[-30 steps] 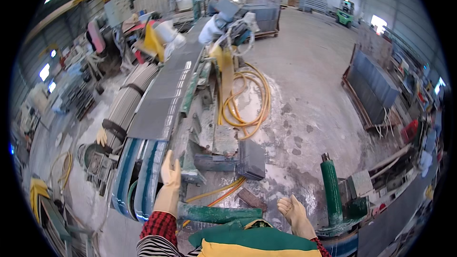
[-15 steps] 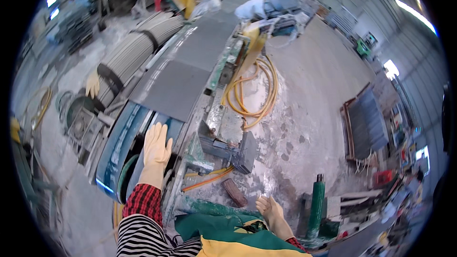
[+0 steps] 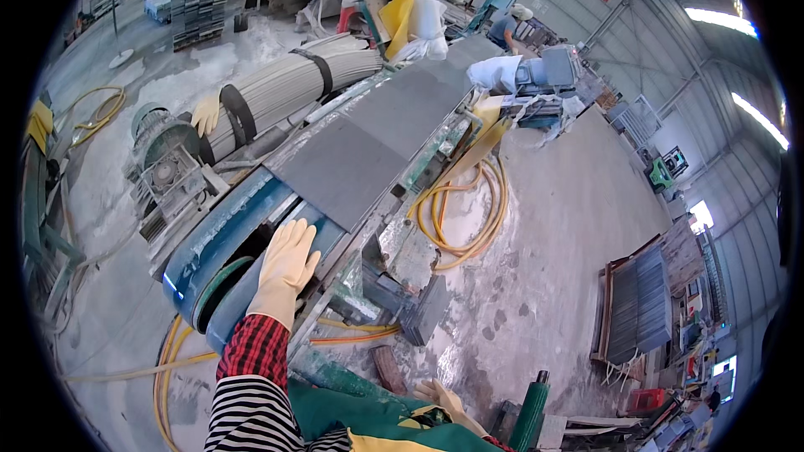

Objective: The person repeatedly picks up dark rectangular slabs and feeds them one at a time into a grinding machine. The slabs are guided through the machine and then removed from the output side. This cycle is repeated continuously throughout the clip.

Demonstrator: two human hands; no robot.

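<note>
My left hand (image 3: 287,261), in a cream rubber glove, lies palm down with its fingers stretched out on the blue belt (image 3: 239,222) at the near end of a conveyor. Its fingertips are close to the near edge of a flat grey stone slab (image 3: 342,166). A further grey slab (image 3: 410,105) lies beyond that one on the same line. My right hand (image 3: 445,399), gloved alike, is low by the green and yellow apron (image 3: 356,418). Nothing shows in it and its fingers look extended; the apron hides part of it.
Left of the conveyor are a motor (image 3: 163,159) and a strapped bundle of long grey strips (image 3: 280,92) with a loose glove (image 3: 206,115) on it. Coiled yellow hose (image 3: 469,243) lies on the right floor. A green cylinder (image 3: 529,410) stands near me. A person (image 3: 505,31) is far off.
The whole view has shifted, so the conveyor's far end and the distant person show more fully. My left hand stays on the belt; my right hand now appears lower, nearer the apron.
</note>
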